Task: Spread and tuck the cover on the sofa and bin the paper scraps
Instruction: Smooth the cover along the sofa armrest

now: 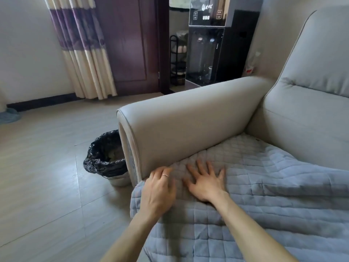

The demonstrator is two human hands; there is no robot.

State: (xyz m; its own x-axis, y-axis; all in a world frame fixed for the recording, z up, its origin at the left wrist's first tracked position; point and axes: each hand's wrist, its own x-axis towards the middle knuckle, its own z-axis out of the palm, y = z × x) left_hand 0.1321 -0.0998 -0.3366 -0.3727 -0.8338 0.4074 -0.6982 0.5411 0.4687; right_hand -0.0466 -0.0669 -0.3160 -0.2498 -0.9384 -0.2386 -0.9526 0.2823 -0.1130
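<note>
Left hand (pixel 158 190) and right hand (pixel 204 181) lying flat, fingers spread wide, pressing quilted cover (pixel 255 195) onto sofa (pixel 188 118) seat beside armrest; black-lined bin (pixel 105 157) standing on floor just beyond.

sofa (pixel 188 118) seat: quilted cover (pixel 264 186) spread against left armrest | floor (pixel 47 176): lined bin (pixel 105 159) beside armrest's near end

Two bare forearms enter from the bottom of the frame, with no sleeves showing on either. The left hand (pixel 157 188), at lower centre, wears a thin pale ring (pixel 165 175) on one finger. The right hand (pixel 204 181), just beside it, wears nothing.
</note>
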